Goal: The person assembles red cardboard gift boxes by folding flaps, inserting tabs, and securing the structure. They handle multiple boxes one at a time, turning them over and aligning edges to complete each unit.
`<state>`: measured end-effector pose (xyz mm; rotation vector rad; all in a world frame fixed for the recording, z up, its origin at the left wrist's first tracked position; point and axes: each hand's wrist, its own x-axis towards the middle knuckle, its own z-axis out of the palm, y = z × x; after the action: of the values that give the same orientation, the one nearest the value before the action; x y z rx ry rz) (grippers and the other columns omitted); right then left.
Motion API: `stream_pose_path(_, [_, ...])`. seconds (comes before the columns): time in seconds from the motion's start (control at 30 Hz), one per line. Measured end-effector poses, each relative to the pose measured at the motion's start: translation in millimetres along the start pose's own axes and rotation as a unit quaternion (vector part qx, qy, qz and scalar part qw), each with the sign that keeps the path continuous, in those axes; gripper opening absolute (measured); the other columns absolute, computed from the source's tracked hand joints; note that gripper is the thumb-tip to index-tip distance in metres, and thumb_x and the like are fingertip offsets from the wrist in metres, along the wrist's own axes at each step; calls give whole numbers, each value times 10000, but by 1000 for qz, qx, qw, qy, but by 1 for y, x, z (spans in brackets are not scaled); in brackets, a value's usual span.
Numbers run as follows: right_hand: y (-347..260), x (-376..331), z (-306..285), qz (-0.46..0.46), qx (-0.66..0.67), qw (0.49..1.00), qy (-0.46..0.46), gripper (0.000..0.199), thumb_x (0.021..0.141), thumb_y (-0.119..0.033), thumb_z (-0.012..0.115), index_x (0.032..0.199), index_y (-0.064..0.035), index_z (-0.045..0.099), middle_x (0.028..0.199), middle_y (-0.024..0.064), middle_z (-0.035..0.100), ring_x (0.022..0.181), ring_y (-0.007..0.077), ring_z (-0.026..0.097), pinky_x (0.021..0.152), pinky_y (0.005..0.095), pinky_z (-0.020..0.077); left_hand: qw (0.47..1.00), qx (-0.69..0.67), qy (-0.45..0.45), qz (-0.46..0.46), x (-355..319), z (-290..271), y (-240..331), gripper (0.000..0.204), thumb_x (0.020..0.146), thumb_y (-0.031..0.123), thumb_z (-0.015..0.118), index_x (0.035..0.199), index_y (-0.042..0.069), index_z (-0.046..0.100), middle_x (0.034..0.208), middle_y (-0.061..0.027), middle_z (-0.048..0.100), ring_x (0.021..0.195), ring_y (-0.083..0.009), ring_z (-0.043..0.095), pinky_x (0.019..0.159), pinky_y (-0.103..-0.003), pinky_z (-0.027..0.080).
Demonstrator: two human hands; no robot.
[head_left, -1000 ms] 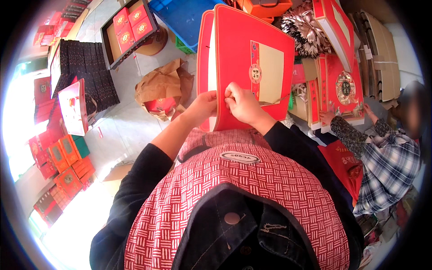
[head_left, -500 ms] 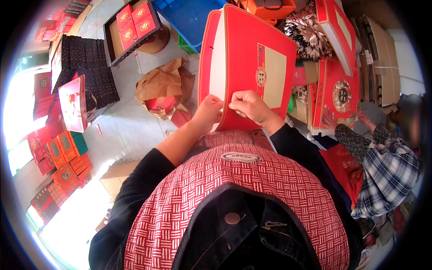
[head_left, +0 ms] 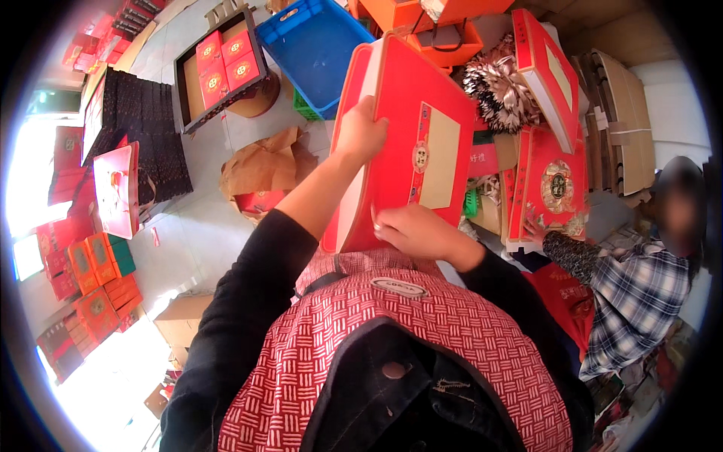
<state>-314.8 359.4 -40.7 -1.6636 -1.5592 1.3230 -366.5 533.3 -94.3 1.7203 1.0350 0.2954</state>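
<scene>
A large red book-shaped gift box [head_left: 392, 128] stands upright against my lap. Its pale side shows on the left, and a cream panel and a round emblem are on its front. My left hand [head_left: 361, 132] is closed over the box's edge in its upper half, thumb on the red front. Lower down, my right hand [head_left: 418, 230] lies across the front with curled fingertips at the same edge. What sits under those fingertips is partly hidden.
Beyond the box lie a blue crate [head_left: 309, 53], orange bags [head_left: 448, 41] and a black-rimmed tray [head_left: 188, 94] of small red boxes. Brown paper [head_left: 260, 162] is on the floor. At right, another person's hand [head_left: 535, 230] touches a red box [head_left: 553, 181].
My left hand has moved up the box's edge, away from my right hand, and now grips it higher. My right hand has shifted slightly lower. The box has tilted and dropped a little.
</scene>
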Motion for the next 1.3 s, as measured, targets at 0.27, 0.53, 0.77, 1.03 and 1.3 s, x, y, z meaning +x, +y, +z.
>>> stream_pose_path(0.27, [-18,-121,-201,96,-182,978,23,109,787,-123,619,776,-21,652,664,97,535,589,210,528,562,309,421,987,-143,6,-78,11,-4,-38,226,785,26,556,1003,-32,551,895,-152,642,812,-207,627,702,-322,488])
stream_pose_path(0.53, [37,-148,-286,189,-26,955,229,142,831,-86,587,711,-12,566,753,18,518,601,60,454,551,214,381,996,-70,-3,-64,14,-5,-28,202,801,24,558,1000,-10,558,875,-128,642,798,-192,620,689,-320,481])
stream_pose_path(0.77, [99,-96,-275,29,401,810,428,61,842,-77,601,822,-20,592,885,95,635,571,21,434,412,134,279,989,-137,-23,-53,10,-5,-25,186,809,17,558,993,0,537,852,-116,635,800,-167,608,693,-301,476])
stream_pose_path(1.03, [77,58,-136,78,270,888,363,42,816,-40,596,831,-1,597,729,87,633,581,123,605,493,238,483,986,-144,-2,-83,-9,-4,-10,242,846,52,548,1083,41,501,737,-68,598,652,-108,555,561,-285,443])
stream_pose_path(1.3, [46,105,-74,85,219,935,266,103,864,36,497,903,58,590,763,98,635,620,127,626,547,246,526,991,-109,-20,-81,-4,-6,0,213,884,50,520,1097,59,508,702,5,570,589,-25,473,508,-207,377])
